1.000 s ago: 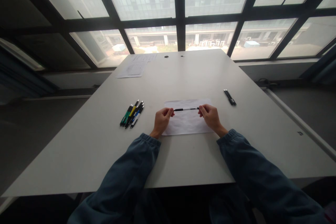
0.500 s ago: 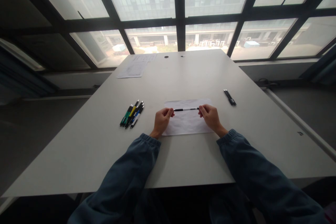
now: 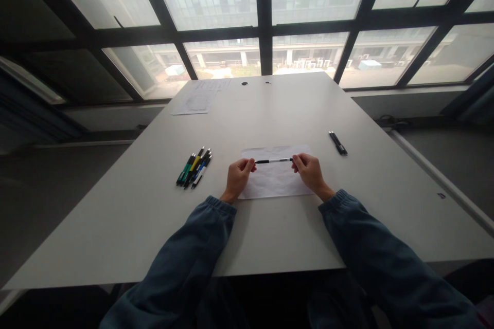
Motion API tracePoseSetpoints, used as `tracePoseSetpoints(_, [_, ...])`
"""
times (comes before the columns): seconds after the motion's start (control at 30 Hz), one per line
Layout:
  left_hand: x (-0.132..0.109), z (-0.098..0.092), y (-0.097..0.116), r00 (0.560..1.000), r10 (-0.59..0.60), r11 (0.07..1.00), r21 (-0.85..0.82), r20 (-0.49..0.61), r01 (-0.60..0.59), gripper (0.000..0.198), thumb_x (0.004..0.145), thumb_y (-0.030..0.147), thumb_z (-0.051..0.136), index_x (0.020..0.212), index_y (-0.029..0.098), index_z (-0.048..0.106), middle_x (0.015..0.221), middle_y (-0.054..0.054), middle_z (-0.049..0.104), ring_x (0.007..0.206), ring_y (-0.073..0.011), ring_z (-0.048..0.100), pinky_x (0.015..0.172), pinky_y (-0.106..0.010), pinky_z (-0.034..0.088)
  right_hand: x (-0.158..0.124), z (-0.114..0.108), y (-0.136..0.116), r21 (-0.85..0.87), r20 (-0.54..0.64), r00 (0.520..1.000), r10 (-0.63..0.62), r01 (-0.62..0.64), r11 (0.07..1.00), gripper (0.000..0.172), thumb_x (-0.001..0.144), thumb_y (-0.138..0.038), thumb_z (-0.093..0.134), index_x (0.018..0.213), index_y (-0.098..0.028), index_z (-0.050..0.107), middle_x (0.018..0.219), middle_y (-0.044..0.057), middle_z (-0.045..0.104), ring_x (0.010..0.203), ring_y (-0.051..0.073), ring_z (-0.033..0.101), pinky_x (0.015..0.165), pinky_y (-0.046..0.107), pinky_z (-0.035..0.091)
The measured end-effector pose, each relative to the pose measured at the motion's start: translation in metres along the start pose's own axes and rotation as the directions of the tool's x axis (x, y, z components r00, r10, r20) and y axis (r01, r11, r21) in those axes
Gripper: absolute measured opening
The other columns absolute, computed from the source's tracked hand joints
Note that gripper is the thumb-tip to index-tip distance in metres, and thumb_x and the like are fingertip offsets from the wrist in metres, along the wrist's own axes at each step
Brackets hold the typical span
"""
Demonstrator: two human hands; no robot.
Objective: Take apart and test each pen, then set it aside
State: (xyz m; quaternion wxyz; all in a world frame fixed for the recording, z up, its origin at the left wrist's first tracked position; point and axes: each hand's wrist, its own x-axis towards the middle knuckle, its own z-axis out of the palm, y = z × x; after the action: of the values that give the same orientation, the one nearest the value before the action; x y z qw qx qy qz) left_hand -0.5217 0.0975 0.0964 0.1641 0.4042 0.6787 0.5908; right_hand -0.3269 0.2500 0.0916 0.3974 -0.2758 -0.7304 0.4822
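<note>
A pen (image 3: 275, 161) with a black grip and a clear barrel is stretched level between my two hands, above a white sheet of paper (image 3: 278, 185). My left hand (image 3: 238, 177) pinches its left end between thumb and fingers. At the other end, my right hand (image 3: 307, 169) has the pen's tip in a similar pinch. Both hands are closed, and the fingers cover the pen's two ends. The paper lies flat beneath, partly hidden by the hands.
Left of the paper is a pile of several pens (image 3: 194, 168) in green, yellow, blue, white and black. Dark pens (image 3: 338, 143) lie to the right. Printed sheets (image 3: 195, 100) rest at the far left of the white table (image 3: 278, 236), which reaches the windows.
</note>
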Motion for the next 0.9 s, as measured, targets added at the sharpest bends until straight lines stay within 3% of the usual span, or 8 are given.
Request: tracePoseSetpoints(0.9, [-0.0003, 0.0, -0.003, 1.0, 0.001, 1.0, -0.014, 0.002, -0.001, 0.038, 0.088, 0.047, 0.059, 0.071, 0.014, 0.069, 0.067, -0.005, 0.069, 0.065, -0.016, 0.063, 0.064, -0.025, 0.049, -0.0004, 0.0012, 0.0008, 0.006, 0.0, 1.0, 0.011, -0.011, 1.0, 0.044, 0.091, -0.052, 0.054, 0.062, -0.018, 0.057, 0.055, 0.001, 0.059, 0.047, 0.012, 0.053, 0.049, 0.024, 0.041])
